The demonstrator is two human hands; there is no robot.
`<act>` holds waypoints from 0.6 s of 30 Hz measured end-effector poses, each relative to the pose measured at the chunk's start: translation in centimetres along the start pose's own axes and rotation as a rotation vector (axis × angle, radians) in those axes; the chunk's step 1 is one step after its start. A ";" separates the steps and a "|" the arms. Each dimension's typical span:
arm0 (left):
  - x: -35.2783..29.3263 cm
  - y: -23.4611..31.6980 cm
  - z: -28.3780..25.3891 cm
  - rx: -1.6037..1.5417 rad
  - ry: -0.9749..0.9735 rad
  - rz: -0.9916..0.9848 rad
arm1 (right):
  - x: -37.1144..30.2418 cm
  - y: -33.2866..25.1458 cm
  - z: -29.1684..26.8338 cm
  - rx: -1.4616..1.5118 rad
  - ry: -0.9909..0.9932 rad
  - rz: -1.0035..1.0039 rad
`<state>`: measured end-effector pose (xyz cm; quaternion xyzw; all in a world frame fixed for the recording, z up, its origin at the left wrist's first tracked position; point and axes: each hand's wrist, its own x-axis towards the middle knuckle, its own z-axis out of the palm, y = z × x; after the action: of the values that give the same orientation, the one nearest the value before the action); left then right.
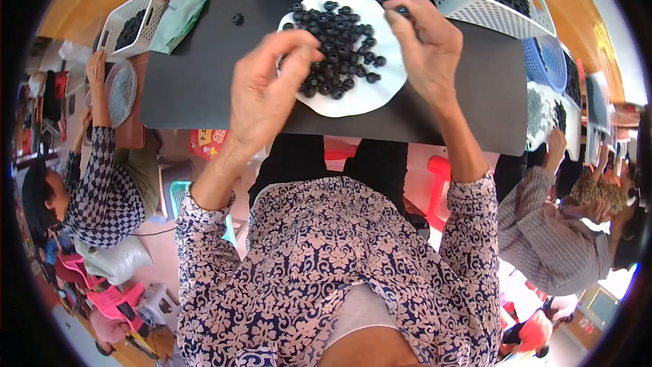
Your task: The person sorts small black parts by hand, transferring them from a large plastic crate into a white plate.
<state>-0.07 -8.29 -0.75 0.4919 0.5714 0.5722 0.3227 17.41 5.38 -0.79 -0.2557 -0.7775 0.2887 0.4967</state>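
Top centre of frame: right hand (431,47) pinches one black bead (402,11); left hand (266,85), fingers narrow over white scalloped plate (388,85), hold: cannot tell. Likely bead-picking; next move calls for fine finger control.

Beads (337,49) on plate (353,105) — plate on table (197,88) — basket (490,18) behind, right.

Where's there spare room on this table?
Bare tabletop: left, between green bag, loose bead and left hand; right, between right hand and its right edge. Crowded: white plate with dark beads; far right, white basket.
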 end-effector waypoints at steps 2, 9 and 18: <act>1.0 -1.9 -2.8 0.259 0.134 0.101 | -0.1 -0.1 -0.4 0.313 -0.052 0.269; 6.8 -7.4 -8.2 1.090 0.237 0.213 | 0.3 -1.0 -0.6 0.546 -0.199 0.423; 6.0 -5.5 -7.8 0.325 0.156 -0.156 | -0.2 -2.4 1.5 0.270 -0.333 0.205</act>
<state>-10.26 -4.57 -3.85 0.4457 0.7159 0.4821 0.2373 15.84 3.25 0.24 -0.2133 -0.7731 0.4772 0.3594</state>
